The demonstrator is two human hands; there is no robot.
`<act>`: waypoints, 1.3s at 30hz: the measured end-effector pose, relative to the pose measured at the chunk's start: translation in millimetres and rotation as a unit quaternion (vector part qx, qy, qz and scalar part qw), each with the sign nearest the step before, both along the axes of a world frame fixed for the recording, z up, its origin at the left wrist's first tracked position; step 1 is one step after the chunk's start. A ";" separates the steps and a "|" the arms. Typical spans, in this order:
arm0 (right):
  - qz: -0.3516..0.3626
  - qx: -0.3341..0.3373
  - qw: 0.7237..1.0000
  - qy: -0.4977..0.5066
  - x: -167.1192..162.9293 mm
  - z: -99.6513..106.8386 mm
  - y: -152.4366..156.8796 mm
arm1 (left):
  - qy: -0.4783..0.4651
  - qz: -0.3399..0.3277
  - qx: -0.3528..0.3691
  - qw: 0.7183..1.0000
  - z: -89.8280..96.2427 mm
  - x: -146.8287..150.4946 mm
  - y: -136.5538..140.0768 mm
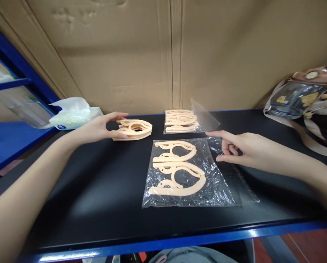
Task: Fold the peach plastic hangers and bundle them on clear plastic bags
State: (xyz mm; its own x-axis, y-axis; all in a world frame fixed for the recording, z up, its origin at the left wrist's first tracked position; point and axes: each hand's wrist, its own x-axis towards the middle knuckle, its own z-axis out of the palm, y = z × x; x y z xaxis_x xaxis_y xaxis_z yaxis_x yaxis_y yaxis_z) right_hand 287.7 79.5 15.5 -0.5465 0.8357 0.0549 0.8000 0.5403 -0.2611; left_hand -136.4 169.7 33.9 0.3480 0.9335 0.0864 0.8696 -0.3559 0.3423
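Observation:
My left hand [104,127] grips a small stack of cream folding hangers [137,130] at its left end, thumb in front and fingers behind. In the middle of the table lies a clear plastic bag [220,190] with two folded hangers [189,190] inside, one above the other. My right hand [240,148] hovers over the bag's right part, index finger stretched out, thumb apart and the other fingers curled; nothing shows between them. Whether it touches the film, I cannot tell. Behind lies another clear bag [204,115] holding more folded hangers [181,118].
The black table [97,208] has a blue front edge. A tissue pack [73,113] stands at the back left beside a blue shelf frame [34,91]. At the back right is a clear water bottle [297,96] with a strap [303,131]. Cardboard [125,58] walls the back.

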 end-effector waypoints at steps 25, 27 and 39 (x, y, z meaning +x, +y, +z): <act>0.073 0.206 0.975 0.048 -28.3 7.6 -20.0 | -0.054 -0.211 0.173 0.961 -20.3 134.6 -95.4; 0.044 0.208 0.976 0.048 -14.8 15.2 -16.0 | -0.057 -0.209 0.139 0.966 -22.0 128.4 -87.2; -0.062 0.032 0.996 -0.046 44.5 24.9 -2.2 | -0.019 -0.198 0.078 0.977 -48.5 104.8 -42.4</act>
State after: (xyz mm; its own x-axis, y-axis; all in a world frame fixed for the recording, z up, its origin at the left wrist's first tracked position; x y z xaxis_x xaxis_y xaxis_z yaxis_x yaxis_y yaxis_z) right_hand 332.2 77.3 40.4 -0.4443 0.8936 0.0641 0.8808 0.4487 -0.1510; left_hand -31.5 127.3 -14.7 0.6732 0.7004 0.2370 0.6402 -0.7125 0.2872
